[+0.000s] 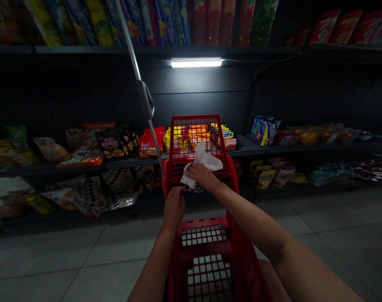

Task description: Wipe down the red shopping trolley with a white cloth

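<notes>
A red plastic shopping basket (210, 251) on wheels stands in front of me, its mesh end panel (195, 138) raised toward the shelves. My right hand (203, 176) is closed on a crumpled white cloth (202, 161) and presses it against the basket's upper edge. My left hand (174, 207) grips the basket's rim just below and left of the cloth. A metal pull handle (145, 98) rises from the basket's left side toward the upper left.
Dark shop shelves run across the view, stocked with snack packets (112, 144) at left, centre and right (266, 130). More packets hang along the top row (166, 21). A strip light (196, 63) glows under the upper shelf. Grey floor tiles (320, 226) lie around the basket.
</notes>
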`<state>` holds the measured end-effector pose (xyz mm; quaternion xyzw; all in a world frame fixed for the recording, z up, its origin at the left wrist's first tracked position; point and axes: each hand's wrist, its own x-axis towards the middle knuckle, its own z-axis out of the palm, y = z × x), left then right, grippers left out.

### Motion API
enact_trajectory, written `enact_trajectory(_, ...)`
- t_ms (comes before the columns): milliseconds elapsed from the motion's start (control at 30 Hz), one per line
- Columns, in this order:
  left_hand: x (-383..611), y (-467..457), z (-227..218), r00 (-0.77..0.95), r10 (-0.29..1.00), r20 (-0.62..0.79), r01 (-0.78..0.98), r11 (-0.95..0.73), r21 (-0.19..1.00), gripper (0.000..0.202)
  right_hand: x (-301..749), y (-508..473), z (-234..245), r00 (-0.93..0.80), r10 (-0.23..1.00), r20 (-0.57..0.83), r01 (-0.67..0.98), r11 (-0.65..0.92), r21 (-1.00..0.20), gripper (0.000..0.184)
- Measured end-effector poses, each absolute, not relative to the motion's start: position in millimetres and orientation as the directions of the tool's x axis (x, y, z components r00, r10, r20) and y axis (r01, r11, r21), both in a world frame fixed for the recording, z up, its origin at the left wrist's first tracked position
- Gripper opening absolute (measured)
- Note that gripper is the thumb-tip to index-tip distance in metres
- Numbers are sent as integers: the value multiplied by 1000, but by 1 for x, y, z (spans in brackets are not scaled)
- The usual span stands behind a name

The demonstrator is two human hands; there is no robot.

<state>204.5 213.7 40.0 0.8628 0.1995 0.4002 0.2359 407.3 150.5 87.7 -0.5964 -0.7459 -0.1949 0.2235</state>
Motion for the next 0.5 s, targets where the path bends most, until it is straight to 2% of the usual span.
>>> enact_trajectory(33,204,214,39,599,531,600,150,-810,567,29,414,148,90,-147,786,601,981,194,-14,31)
enact_trajectory(67,203,215,38,600,531,599,148,-809,569,29,426,143,92,-34,737,675,988,129,-90,32)
enact_trajectory(133,203,217,37,607,533,590,144,-804,577,29,456,126,99,291,515,806,949,-49,-312,37)
enact_trajectory(200,204,219,36,613,526,590,127,-803,583,31,487,111,106,607,270,747,792,-138,-594,41)
enact_trajectory(233,205,219,36,611,516,601,112,-807,579,31,499,105,109,712,228,664,698,-136,-703,41)
enact_trajectory(333,207,215,39,568,461,682,71,-853,517,34,514,99,113,849,328,414,463,-85,-882,35)
enact_trajectory(433,200,202,49,502,356,788,52,-922,384,44,506,94,110,852,404,333,360,9,-933,35)
enact_trajectory(500,189,188,62,436,308,846,59,-947,315,60,496,84,106,846,420,327,308,115,-944,38)
